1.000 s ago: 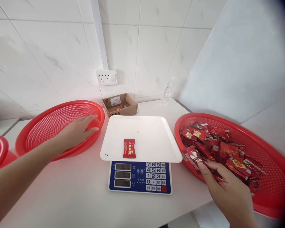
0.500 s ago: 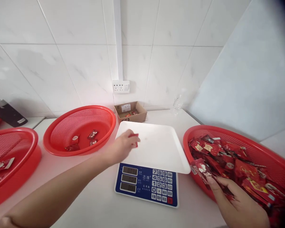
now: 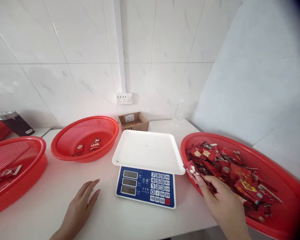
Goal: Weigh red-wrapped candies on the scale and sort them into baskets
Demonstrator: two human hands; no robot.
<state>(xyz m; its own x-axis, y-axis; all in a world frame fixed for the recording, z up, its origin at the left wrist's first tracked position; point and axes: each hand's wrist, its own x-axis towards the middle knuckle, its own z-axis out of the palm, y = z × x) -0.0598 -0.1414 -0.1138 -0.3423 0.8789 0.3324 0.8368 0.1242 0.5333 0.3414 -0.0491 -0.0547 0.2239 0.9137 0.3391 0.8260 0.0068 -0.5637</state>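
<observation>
My left hand [image 3: 81,203] is over the white table, left of the scale [image 3: 146,186], its fingers apart with nothing in them. A red sachet [image 3: 193,171] is pinched between the thumb and fingers of my right hand [image 3: 223,203], beside the scale pan's right corner. More dark red wrapping shows behind that sachet, but how many pieces I hold is unclear. Below and beyond my right hand, the right red basket [image 3: 275,160] holds a heap of small red packets [image 3: 230,166]. The white scale pan [image 3: 147,146] carries only tiny red marks at its left corner.
A middle red basket [image 3: 72,133] holds a few packets [image 3: 95,144]. Another red basket [image 3: 37,150] stands at the left edge with packets inside. Behind the scale are a small cardboard box [image 3: 135,126] and a clear bottle [image 3: 178,115]. A dark tumbler [image 3: 16,123] lies far left.
My left hand has come back from the pan to the table, and the red packet is gone from it. Packets in the middle basket look rearranged. My right hand keeps its sachet.
</observation>
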